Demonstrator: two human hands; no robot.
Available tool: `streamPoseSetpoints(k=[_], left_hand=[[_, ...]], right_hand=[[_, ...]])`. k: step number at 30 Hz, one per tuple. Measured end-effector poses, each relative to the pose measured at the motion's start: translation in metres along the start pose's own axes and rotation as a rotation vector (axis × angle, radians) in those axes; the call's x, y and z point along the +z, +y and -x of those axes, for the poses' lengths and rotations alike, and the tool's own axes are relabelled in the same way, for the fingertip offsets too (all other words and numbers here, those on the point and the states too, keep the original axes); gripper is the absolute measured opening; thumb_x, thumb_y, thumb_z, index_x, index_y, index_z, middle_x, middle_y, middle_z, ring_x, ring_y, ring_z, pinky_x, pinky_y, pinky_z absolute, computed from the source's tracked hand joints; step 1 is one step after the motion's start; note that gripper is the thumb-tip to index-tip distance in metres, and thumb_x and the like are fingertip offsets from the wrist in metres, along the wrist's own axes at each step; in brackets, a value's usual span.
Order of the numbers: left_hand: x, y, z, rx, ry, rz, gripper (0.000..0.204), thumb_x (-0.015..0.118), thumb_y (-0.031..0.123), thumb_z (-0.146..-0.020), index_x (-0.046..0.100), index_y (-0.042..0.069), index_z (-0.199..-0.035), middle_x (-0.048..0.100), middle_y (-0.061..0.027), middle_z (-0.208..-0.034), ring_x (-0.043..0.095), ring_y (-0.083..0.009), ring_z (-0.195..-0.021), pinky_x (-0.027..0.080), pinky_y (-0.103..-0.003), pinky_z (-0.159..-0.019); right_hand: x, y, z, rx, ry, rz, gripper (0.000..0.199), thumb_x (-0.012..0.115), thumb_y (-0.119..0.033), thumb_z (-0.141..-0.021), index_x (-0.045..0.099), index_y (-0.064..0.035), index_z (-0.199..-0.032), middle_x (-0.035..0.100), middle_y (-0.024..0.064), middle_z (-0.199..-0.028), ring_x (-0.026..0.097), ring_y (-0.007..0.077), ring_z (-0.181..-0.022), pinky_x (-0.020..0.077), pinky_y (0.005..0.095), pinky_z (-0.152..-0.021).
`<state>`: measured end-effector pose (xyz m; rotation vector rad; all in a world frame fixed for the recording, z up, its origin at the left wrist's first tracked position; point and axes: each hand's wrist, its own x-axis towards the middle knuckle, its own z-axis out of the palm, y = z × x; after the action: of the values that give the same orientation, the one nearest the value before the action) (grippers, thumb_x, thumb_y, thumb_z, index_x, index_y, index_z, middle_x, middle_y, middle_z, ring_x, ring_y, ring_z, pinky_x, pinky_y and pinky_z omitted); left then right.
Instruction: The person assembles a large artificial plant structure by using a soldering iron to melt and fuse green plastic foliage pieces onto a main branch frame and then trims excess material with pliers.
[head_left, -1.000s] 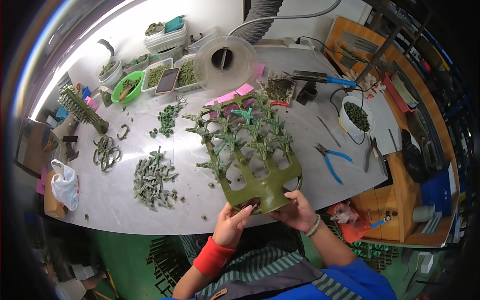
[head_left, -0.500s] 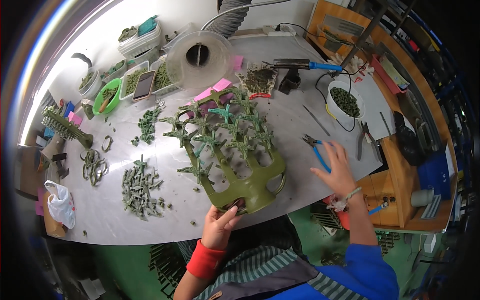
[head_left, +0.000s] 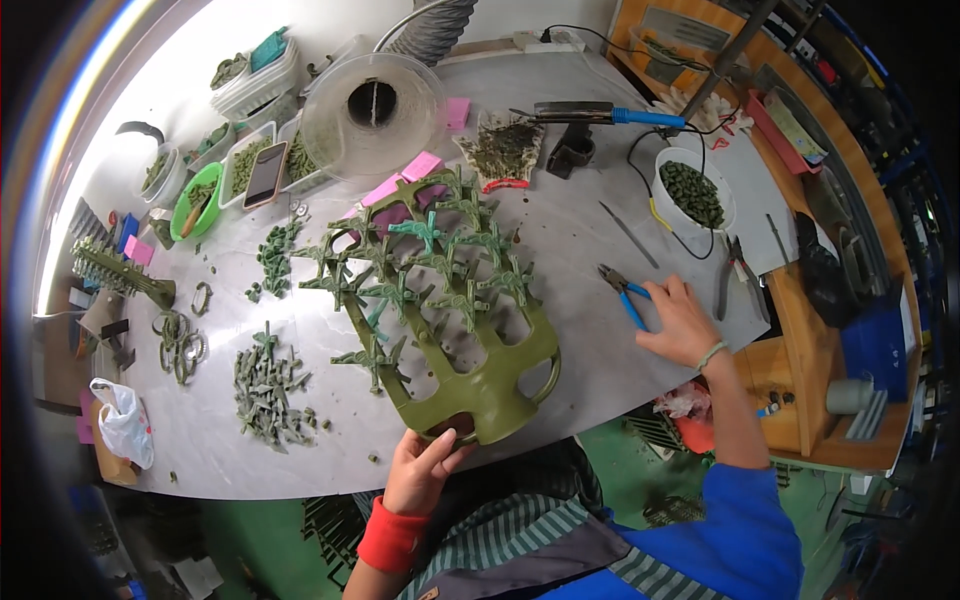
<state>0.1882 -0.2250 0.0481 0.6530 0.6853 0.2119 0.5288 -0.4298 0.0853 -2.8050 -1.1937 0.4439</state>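
My left hand, with a red wristband, grips the near edge of an olive-green, cage-like frame. The frame looks like wax or plastic and tilts over the table's front edge. Rows of small star-shaped green pieces stand along its bars, a few of them brighter teal. To its right, my right hand closes its thumb and fingers about the blue handles of side cutters. The cutters' jaws point away to the far left. Part of the handles is hidden by the fingers.
Loose grey-green pieces lie in a heap at left, with green rings beyond. Behind stand a clear round tub and a phone. At right are a blue-handled hot tool, a thin blade, pliers and a pellet bowl.
My right hand has closed in on the cutters' handles, its thumb drawing nearer to the fingers. The left hand still holds the frame. The whole view has shifted slightly.
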Motion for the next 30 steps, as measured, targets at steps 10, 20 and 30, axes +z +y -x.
streamPoseSetpoints(k=[10,20,30], left_hand=[[0.001,0.010,0.004,-0.040,0.045,-0.040,0.034,0.055,0.009,-0.100,0.053,0.001,-0.133,0.060,-0.0130,-0.133,0.059,-0.0207,-0.122,0.050,-0.034,-0.100],[-0.011,0.011,0.005,-0.059,0.033,-0.081,0.036,0.057,0.008,-0.100,0.052,0.001,-0.135,0.059,-0.0126,-0.134,0.059,-0.0211,-0.122,0.051,-0.034,-0.100],[-0.050,0.060,0.042,-0.012,0.048,-0.540,0.019,0.057,0.012,-0.101,0.058,0.000,-0.116,0.068,-0.0114,-0.097,0.069,-0.0171,-0.085,0.056,-0.027,-0.076]], right_hand=[[-0.015,-0.016,0.012,-0.164,0.043,-0.493,0.048,0.068,-0.018,-0.079,0.055,-0.0011,-0.123,0.056,0.0132,-0.107,0.056,0.0298,-0.100,0.0475,0.0389,-0.087],[-0.021,-0.036,0.032,-0.321,0.022,-0.518,0.057,0.074,-0.017,-0.074,0.056,-0.0030,-0.125,0.055,0.0116,-0.107,0.051,0.0288,-0.104,0.0434,0.0380,-0.092],[-0.026,-0.081,0.055,-0.541,0.005,-0.436,0.060,0.076,-0.022,-0.072,0.057,-0.0021,-0.125,0.056,0.0137,-0.107,0.051,0.0313,-0.100,0.0418,0.0397,-0.091]])
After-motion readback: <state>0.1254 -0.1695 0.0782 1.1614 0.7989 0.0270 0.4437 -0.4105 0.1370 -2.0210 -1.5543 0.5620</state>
